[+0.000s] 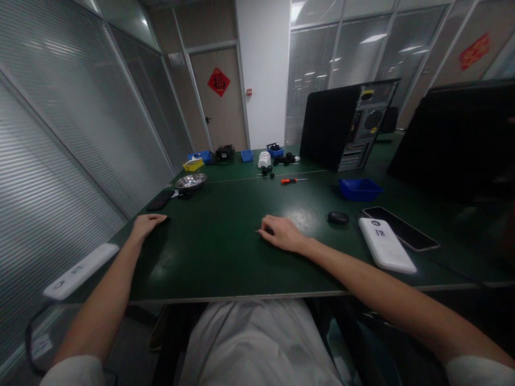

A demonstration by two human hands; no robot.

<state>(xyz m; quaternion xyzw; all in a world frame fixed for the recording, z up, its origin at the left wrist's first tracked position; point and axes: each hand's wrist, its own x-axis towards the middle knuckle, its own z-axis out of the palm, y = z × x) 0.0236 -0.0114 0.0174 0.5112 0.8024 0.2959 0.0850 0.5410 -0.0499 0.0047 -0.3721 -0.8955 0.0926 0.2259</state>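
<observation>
Item, thin, unidentifiable, juts toward 9 o'clock from pinched right hand, over green desk. Probably light, stiff, easily dropped; mid-length pinch suits. Left hand at desk's 9 o'clock, fingers together, cannot tell if holding anything. Screwdriver toward 12 o'clock from right hand; mouse toward 3.

Dim, cool light is filling the room; ceiling lights are glinting in the glass. A soft glare is spreading on the table, and the monitor is sinking into near-black. Edges are stretching and bowing; distant small items are looking soft.
</observation>
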